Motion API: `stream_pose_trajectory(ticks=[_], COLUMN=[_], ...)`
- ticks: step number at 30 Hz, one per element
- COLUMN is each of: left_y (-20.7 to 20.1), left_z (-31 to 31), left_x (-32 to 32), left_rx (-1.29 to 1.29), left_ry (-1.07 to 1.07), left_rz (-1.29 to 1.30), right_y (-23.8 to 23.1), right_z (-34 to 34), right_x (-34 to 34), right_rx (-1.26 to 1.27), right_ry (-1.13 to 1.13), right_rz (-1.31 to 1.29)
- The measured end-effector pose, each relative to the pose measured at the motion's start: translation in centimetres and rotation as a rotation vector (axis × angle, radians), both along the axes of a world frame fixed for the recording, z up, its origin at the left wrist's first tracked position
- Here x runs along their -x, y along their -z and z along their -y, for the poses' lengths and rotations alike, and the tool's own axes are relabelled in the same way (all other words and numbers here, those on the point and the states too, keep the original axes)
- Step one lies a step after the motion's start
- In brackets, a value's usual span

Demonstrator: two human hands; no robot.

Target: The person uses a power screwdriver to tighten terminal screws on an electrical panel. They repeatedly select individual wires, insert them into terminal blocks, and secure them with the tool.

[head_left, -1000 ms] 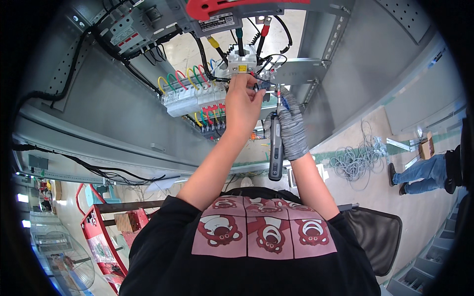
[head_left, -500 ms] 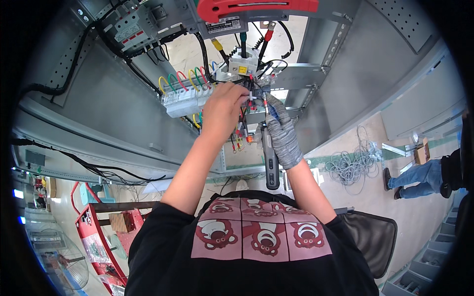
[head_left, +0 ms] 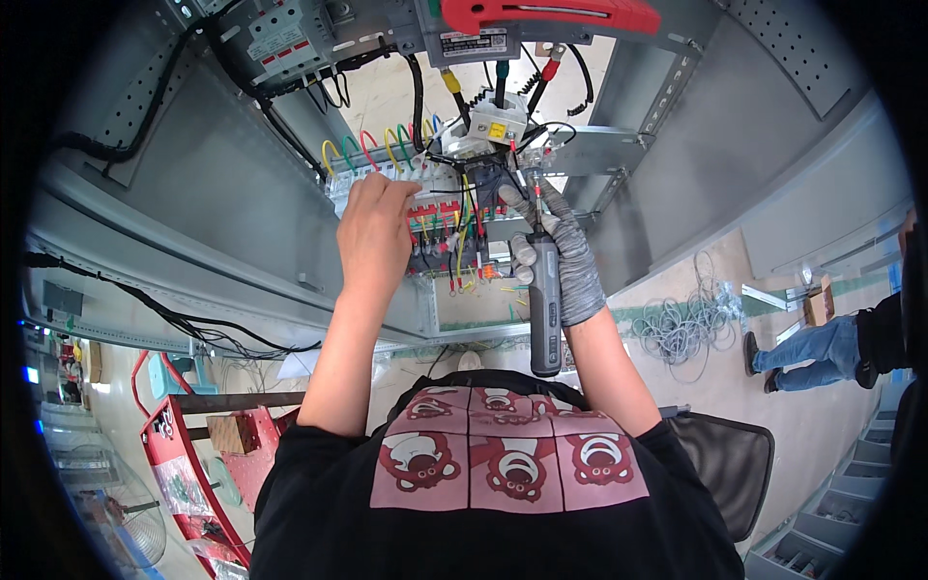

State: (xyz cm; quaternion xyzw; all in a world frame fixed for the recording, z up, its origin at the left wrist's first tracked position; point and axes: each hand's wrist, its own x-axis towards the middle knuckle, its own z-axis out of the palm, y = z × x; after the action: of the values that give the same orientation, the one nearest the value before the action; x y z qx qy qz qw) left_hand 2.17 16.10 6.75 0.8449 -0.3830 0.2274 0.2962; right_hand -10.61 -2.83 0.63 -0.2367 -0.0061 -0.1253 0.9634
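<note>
My left hand (head_left: 375, 227) is bare and lies over the lower edge of a row of clear-covered circuit breakers (head_left: 343, 184). Its fingers reach forward, slightly bent and apart, with nothing seen in them; the thumb is hidden. A grey knitted glove covers my right hand (head_left: 578, 275), which is wrapped round a dark grey electric screwdriver (head_left: 544, 314). The screwdriver's thin shaft (head_left: 537, 201) points away from me, up to a dark terminal block beside the breakers. Where its tip meets the block is too small to tell. Thin black and yellow wires (head_left: 465, 208) hang between my hands.
Grey cabinet walls stand on both sides. Above are a red handle (head_left: 551, 14), a white block (head_left: 497, 121) and thick cables. A red cart (head_left: 184, 483) stands lower left. Coiled grey cable (head_left: 672, 329) lies on the floor at right, near a person's legs (head_left: 812, 350).
My left hand has drawn back leftward from the wires beside the screwdriver to the breaker row. My right hand still holds the screwdriver. The view has shifted slightly.
</note>
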Motion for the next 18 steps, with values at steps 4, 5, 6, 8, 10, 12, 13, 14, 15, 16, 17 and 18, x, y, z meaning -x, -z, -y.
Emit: stream_pose_trajectory(ticks=[4,5,6,8,10,12,13,14,15,16,17,18], left_y=[-0.7,-0.6,-0.2,-0.2,-0.6,-0.6,-0.6,-0.6,-0.7,-0.8,-0.9,-0.9], left_z=[1.3,1.8,2.5,3.8,4.7,5.3,5.6,5.9,6.1,6.2,6.3,6.5], left_x=[-0.4,-0.4,-0.5,-0.4,-0.3,-0.3,-0.3,-0.3,-0.5,-0.7,-1.0,-1.3], left_rx=[0.316,0.407,0.498,0.621,0.688,0.694,0.695,0.715,0.683,0.649,0.615,0.628], left_ry=[0.226,0.301,0.379,0.531,0.659,0.702,0.722,0.722,0.697,0.67,0.642,0.627], left_rz=[-0.399,-0.512,-0.624,-0.8,-0.926,-0.944,-0.953,-0.927,-0.887,-0.849,-0.809,-0.8], right_y=[-0.6,-0.6,-0.7,-0.9,-1.1,-1.0,-1.0,-1.1,-1.3,-1.6,-1.9,-2.3], right_z=[0.5,0.3,-0.1,-0.5,-0.8,-1.0,-1.0,-0.9,-0.9,-1.1,-1.2,-1.3], right_x=[0.6,1.1,1.3,2.2,3.1,3.8,4.1,4.4,4.6,4.8,4.9,5.0], right_rx=[0.119,0.171,0.216,0.322,0.444,0.502,0.513,0.525,0.534,0.541,0.583,0.624], right_ry=[0.087,0.107,0.106,0.133,0.17,0.219,0.218,0.218,0.223,0.226,0.249,0.272], right_rz=[0.0,-0.03,-0.037,-0.078,-0.148,-0.142,-0.135,-0.126,-0.128,-0.131,-0.168,-0.205])
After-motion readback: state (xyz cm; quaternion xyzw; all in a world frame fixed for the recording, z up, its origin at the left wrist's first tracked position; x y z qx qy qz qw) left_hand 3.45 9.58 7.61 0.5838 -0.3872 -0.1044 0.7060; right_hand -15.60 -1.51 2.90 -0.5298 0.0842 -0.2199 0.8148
